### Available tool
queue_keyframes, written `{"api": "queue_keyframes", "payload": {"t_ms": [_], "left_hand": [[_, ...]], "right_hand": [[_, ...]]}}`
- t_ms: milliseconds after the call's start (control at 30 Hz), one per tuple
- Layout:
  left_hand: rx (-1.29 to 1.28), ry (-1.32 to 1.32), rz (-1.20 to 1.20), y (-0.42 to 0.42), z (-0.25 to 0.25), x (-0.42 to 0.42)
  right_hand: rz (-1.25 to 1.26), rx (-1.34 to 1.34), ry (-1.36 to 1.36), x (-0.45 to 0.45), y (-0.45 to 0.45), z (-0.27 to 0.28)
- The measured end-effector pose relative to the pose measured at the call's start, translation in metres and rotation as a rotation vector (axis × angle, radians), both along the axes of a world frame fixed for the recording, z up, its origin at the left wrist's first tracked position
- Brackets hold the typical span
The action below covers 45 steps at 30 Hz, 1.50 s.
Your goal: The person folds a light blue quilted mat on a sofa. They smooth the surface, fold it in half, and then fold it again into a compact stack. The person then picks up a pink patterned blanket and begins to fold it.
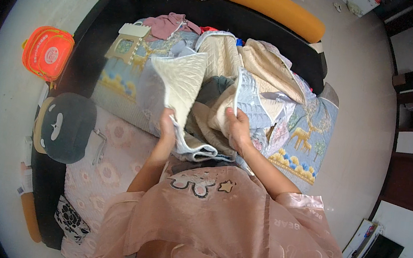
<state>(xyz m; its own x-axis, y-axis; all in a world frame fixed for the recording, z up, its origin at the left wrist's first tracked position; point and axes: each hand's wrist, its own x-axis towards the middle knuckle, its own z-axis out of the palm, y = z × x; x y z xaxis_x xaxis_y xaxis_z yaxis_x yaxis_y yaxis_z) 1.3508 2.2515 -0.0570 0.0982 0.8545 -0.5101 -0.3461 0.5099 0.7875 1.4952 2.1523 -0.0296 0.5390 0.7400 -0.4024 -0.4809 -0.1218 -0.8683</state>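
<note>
A cream quilted cloth [183,83] with pale trim hangs folded between my hands over the sofa. My left hand [168,126] grips its edge, with a cream flap standing up above the fingers. On the other side, my right hand [238,129] pinches a trimmed edge where a light-blue patterned face [250,103] shows. The lower folds sag near my lap, and dark fabric [214,89] shows between the two raised parts. Just beyond lie more cream quilted pieces [220,51] in a loose heap. Some of my fingers are hidden behind the cloth.
The black sofa [101,11] carries a deer-patterned cover [306,137]. A pink garment [169,25] and a beige boxy item [125,47] lie at the far left. Around it are a mustard bolster [268,7], a dark grey cushion [69,127] and an orange backpack [48,53].
</note>
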Motion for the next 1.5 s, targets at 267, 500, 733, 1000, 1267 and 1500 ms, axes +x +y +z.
{"api": "queue_keyframes", "payload": {"t_ms": [267, 500, 733, 1000, 1267, 1500], "left_hand": [[0.859, 0.652, -0.962, -0.057, 0.013, 0.009], [0.156, 0.038, -0.719, -0.044, 0.004, 0.009], [0.184, 0.133, -0.304, -0.016, 0.006, 0.022], [0.674, 0.41, -0.437, -0.009, 0.014, 0.017], [0.73, 0.63, -0.573, -0.031, 0.036, 0.019], [0.673, 0.588, -0.605, -0.033, 0.036, 0.011]], "right_hand": [[0.532, -0.285, -0.675, -0.013, 0.003, 0.018], [0.472, -0.262, -0.758, -0.011, -0.002, 0.001], [0.71, -0.168, -0.828, -0.036, -0.017, 0.015], [0.178, -0.038, -0.835, -0.023, -0.017, 0.03], [0.384, 0.174, -1.282, -0.039, -0.018, 0.03], [0.527, 0.285, -1.447, -0.039, -0.024, 0.033]]}}
